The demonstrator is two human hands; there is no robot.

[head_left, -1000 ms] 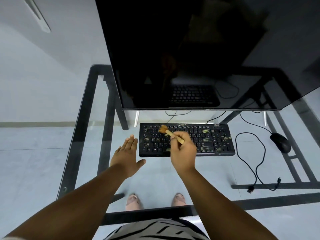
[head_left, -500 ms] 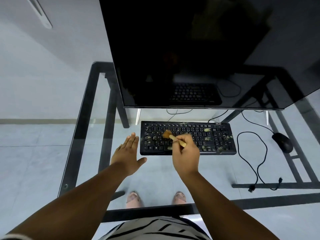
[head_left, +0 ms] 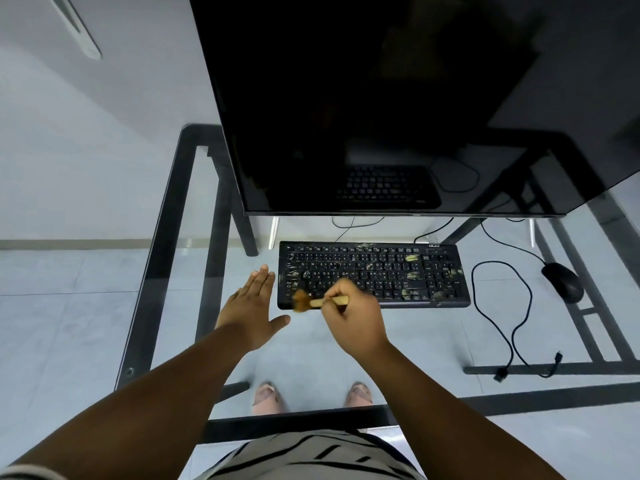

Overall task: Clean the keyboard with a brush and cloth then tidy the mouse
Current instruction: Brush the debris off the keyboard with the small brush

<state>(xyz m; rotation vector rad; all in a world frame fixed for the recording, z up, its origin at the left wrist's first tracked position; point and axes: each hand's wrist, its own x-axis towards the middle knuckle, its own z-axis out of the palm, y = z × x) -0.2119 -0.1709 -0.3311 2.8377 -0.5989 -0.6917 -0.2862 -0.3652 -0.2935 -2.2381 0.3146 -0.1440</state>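
A black keyboard (head_left: 398, 271) with yellowish dirt specks on its keys lies on the glass desk below the monitor. My right hand (head_left: 353, 317) grips a small wooden-handled brush (head_left: 311, 301); its blurred bristles are at the keyboard's front left corner. My left hand (head_left: 251, 306) lies flat on the glass just left of the keyboard, fingers straight and thumb spread. A black mouse (head_left: 562, 281) sits to the right, its cable (head_left: 502, 317) looping across the glass to a loose plug. No cloth is in view.
A large dark monitor (head_left: 398, 105) overhangs the back of the glass desk (head_left: 166, 258), which has a black frame. My feet show through the glass near the front edge. White wall and tiled floor lie to the left.
My right hand has swept the brush from the keyboard's upper left keys down and toward me to its front left corner. My left hand has stayed flat beside the keyboard.
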